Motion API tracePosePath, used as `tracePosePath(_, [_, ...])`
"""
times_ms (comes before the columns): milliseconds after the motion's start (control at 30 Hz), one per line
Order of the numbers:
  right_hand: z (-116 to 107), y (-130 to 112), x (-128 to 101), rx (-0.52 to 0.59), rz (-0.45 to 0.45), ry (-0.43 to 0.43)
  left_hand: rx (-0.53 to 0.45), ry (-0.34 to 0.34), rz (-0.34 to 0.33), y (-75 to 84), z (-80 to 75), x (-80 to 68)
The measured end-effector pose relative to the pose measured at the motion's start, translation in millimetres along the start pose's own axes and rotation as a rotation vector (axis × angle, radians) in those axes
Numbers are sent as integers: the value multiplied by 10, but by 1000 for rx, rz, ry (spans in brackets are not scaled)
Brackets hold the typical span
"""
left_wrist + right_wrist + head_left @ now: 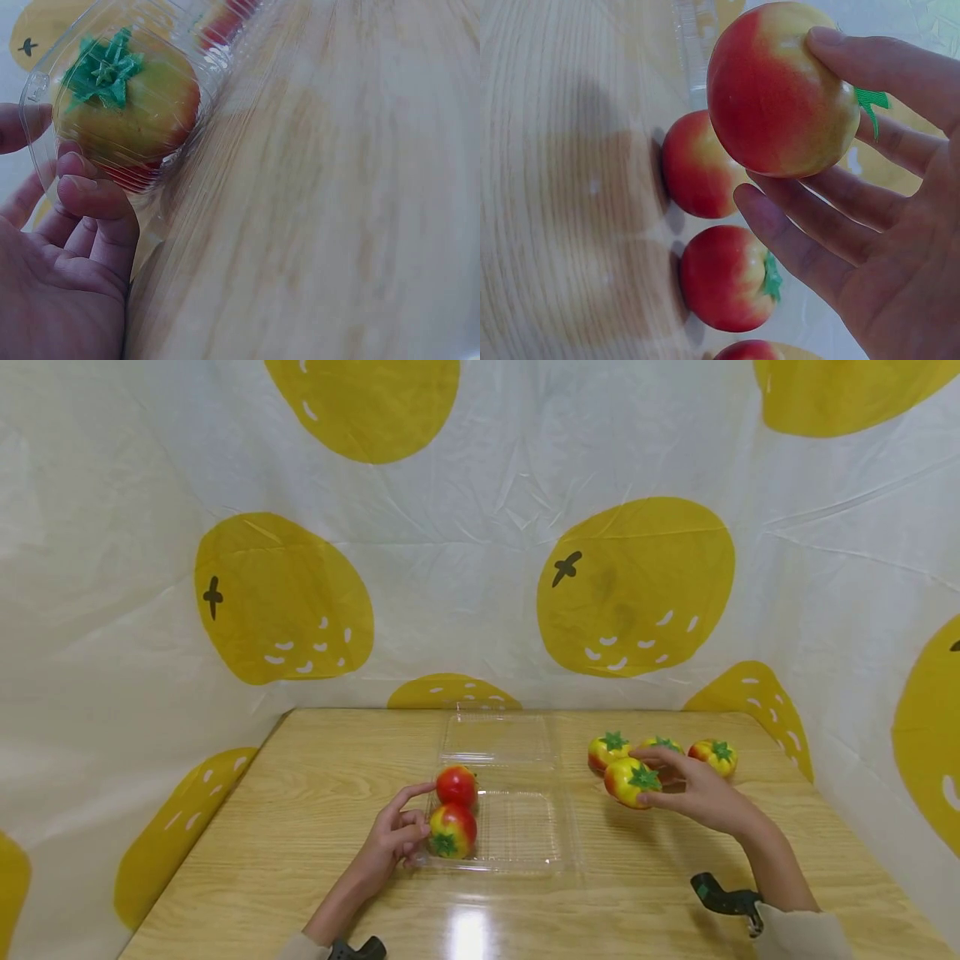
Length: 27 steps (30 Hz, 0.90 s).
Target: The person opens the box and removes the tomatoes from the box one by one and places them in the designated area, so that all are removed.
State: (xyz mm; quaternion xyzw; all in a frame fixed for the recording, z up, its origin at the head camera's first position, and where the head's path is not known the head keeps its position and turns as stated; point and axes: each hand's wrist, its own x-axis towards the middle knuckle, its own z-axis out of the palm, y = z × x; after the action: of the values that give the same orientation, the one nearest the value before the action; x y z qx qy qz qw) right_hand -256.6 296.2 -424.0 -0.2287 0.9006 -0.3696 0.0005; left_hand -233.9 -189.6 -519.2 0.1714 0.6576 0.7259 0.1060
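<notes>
Tomato [632, 782] in right hand [701, 797], green calyx up and rightward.

a staged recording booth rather than a lived-in room. a white cloth backdrop [480, 527] printed with big yellow fruit shapes [634, 587] is hung as walls on three sides of a bare wooden table [315, 827], creases showing and hiding whatever lies behind. the glossy tabletop reflects an overhead light. on it are only props: toy tomatoes [613, 750] with moulded green stems and a clear plastic clamshell box [517, 835].
</notes>
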Motion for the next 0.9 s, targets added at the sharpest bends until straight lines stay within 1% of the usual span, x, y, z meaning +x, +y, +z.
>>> tracePosePath(467, [79, 169, 26, 69, 14, -30, 22, 3, 26, -5, 9, -3])
tracePosePath(700, [114, 191, 36, 59, 39, -37, 20, -17, 53, -17, 3, 0])
tracePosePath(900, [137, 199, 46, 74, 31, -53, 20, -11, 33, -12, 2, -6])
